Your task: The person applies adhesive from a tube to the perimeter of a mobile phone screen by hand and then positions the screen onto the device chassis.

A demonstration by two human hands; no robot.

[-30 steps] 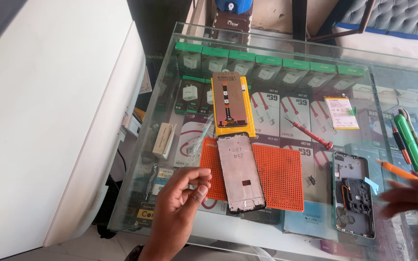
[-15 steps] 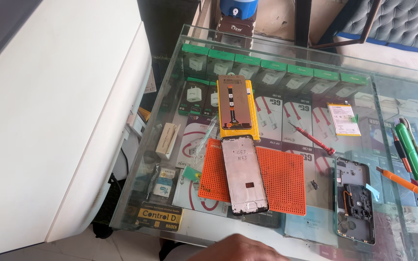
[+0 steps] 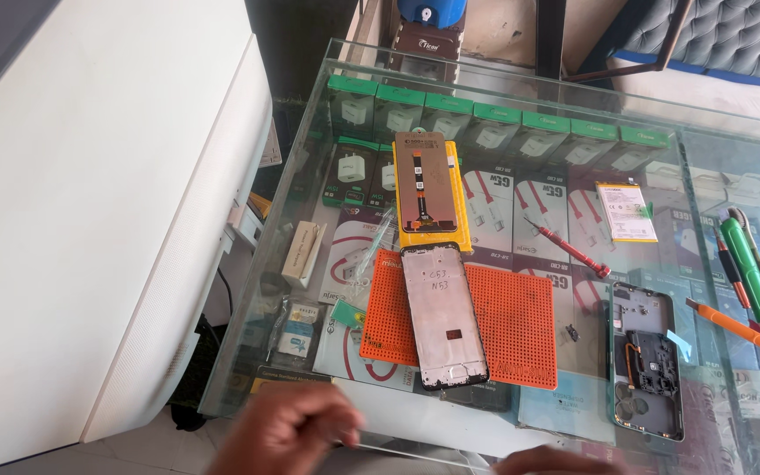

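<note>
While a phone frame lies on an orange mat mid-frame, blurred hands, left and right, hover apart at the glass bench's lower edge; grip unclear.

Single head-worn view, looking steeply down and forward from the near edge of the glass-topped table, fairly close. Orange perforated rubber mat near centre, white cabinet filling the left, hands cropped at bottom.

Bright daylight, glare on the glass counter, blurred hands below.
</note>
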